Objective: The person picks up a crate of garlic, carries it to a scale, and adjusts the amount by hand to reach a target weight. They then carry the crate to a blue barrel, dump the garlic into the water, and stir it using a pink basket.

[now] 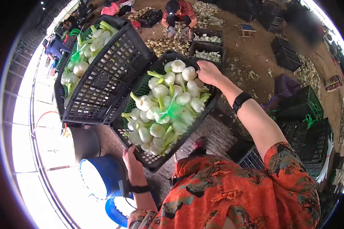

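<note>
A black plastic crate in front of me is full of white garlic bulbs with short green stalks. Green netting lines the crate and is gathered in a bunch over the bulbs. My left hand is closed on the near left rim, its fingers partly hidden by the crate. At the far right rim, my right hand is closed on the edge. Against the left side of this crate stands another black crate, also holding garlic in green net.
Blue barrels stand at the lower left. Ahead, a person crouches by a garlic pile and small garlic crates. Stacked crates line the right, near a small stool. Garlic scraps litter the ground.
</note>
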The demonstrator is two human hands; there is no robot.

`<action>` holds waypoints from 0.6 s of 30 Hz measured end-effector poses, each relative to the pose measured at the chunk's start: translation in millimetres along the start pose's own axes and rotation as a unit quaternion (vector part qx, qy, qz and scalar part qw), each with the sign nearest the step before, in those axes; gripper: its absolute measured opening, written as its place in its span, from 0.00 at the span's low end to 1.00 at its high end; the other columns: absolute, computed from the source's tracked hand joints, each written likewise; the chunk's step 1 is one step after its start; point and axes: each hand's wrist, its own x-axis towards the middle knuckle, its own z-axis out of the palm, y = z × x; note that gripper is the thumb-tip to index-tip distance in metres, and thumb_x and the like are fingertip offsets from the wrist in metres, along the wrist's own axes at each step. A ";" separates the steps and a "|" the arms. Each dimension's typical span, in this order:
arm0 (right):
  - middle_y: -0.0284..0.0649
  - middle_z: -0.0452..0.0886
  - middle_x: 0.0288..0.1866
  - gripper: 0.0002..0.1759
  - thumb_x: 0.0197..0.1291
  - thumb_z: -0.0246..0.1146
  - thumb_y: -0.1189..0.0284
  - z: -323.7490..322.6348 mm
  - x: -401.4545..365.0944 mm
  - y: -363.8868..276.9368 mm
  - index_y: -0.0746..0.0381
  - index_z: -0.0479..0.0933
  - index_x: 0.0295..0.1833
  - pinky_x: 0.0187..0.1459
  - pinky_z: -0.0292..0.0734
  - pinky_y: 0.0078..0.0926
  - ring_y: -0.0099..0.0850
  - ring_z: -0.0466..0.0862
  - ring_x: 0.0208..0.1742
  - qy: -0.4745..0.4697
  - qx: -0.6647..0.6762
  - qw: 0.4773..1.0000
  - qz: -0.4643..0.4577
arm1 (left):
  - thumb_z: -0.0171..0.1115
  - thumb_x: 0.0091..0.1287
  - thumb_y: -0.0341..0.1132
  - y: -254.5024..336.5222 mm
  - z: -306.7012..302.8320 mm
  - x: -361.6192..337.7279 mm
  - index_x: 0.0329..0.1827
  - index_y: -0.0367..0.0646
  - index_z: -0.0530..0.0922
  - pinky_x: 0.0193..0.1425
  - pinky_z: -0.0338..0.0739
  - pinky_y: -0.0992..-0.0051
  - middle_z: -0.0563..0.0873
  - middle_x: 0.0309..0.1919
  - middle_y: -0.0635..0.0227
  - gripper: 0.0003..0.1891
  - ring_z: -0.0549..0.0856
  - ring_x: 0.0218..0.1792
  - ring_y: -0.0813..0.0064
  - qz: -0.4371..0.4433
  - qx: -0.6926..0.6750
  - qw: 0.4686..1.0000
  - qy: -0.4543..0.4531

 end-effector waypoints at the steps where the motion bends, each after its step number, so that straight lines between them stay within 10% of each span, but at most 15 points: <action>1: 0.56 0.79 0.46 0.14 0.52 0.52 0.74 0.0 0.0 -5.7 0.69 0.75 0.42 0.53 0.72 0.44 0.51 0.78 0.52 -0.006 -0.002 1.000 0.001 | 0.59 0.53 0.20 -10.0 -4.5 -2.5 0.29 0.42 0.73 0.31 0.68 0.78 0.77 0.22 0.70 0.06 0.75 0.24 0.77 0.015 -0.011 1.000 0.012; 18: 0.57 0.77 0.45 0.13 0.56 0.58 0.70 -3.1 -8.7 -17.7 0.69 0.73 0.41 0.51 0.72 0.46 0.54 0.77 0.50 0.027 -0.006 0.999 0.019 | 0.56 0.53 0.19 2.4 -6.0 8.1 0.32 0.39 0.74 0.31 0.70 0.79 0.79 0.26 0.70 0.06 0.77 0.26 0.78 0.050 -0.058 0.997 -0.013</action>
